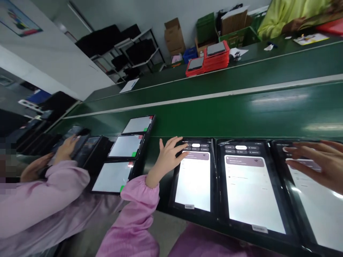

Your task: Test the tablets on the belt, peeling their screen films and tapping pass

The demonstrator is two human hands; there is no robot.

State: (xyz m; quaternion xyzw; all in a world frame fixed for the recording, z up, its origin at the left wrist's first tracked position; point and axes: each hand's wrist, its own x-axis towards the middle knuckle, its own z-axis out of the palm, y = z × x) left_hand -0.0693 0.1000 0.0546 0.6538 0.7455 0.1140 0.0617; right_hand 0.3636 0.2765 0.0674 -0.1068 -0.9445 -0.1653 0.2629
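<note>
Three tablets with lit screens lie side by side before me at the table's near edge. Over the top left corner of the left tablet (pixel 193 182) reaches my left hand (pixel 171 155), fingers spread and holding nothing. Between my hands lies the middle tablet (pixel 250 189), showing a panel of buttons and a notification above a white area. My right hand (pixel 318 162) hovers over the upper part of the right tablet (pixel 318 214), its fingers stretched out and nothing in them. Whether any fingertip touches a screen, I cannot tell.
Left of me, three more tablets (pixel 125 145) with white screens and coloured corners lie in a row. A co-worker's hand (pixel 65 148) handles dark devices there. Across the green table (pixel 187 117) stand red stacked cases (pixel 217 60); another person in yellow (pixel 284 18) sits at far right.
</note>
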